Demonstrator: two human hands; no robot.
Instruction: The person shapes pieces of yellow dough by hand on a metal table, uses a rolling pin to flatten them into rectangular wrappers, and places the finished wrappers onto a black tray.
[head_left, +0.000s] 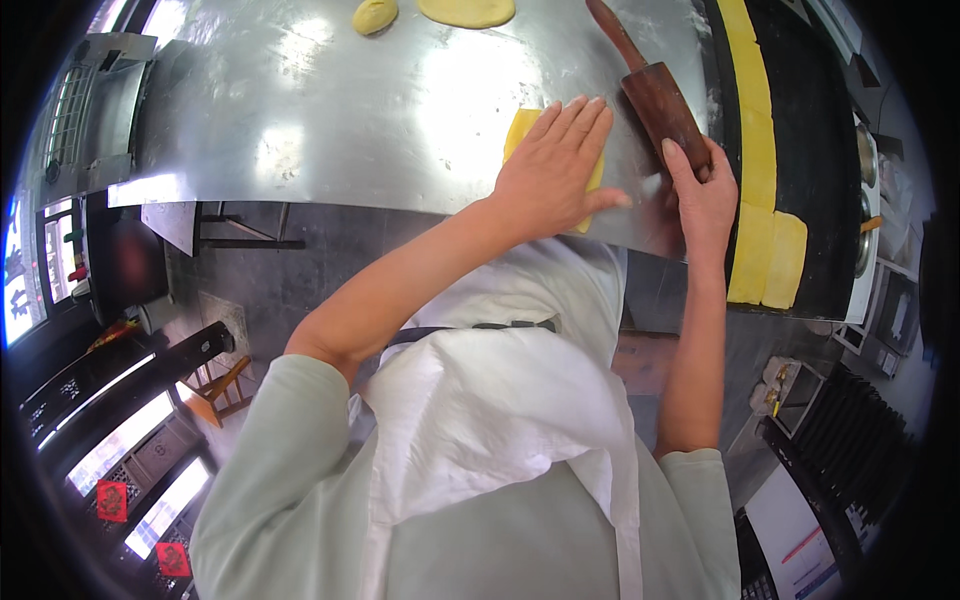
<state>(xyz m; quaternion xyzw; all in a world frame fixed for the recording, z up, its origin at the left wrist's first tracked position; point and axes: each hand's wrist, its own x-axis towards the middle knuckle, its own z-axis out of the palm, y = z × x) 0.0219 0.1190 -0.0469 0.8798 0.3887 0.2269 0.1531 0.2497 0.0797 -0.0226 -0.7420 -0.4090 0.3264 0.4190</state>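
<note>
My left hand (559, 165) lies flat, palm down, on a yellow dough sheet (520, 133) near the front edge of the stainless steel table (352, 127). Its fingers point away from me with the thumb out to the side. Most of that sheet is hidden beneath the hand. My right hand (707, 193) grips the near end of a brown wooden rolling pin (660, 101), which slants away to the upper left. The near handle cannot be seen within the hand. Farther back on the steel sit a small dough lump (374, 16) and a flattened dough round (469, 10).
A black tray or board (810, 135) on the right bears a column of yellow dough sheets (757, 142), with another sheet (785, 259) beside the nearest one. Metal pans (867, 157) stand beyond it. A wooden chair (221, 390) is on the floor at left.
</note>
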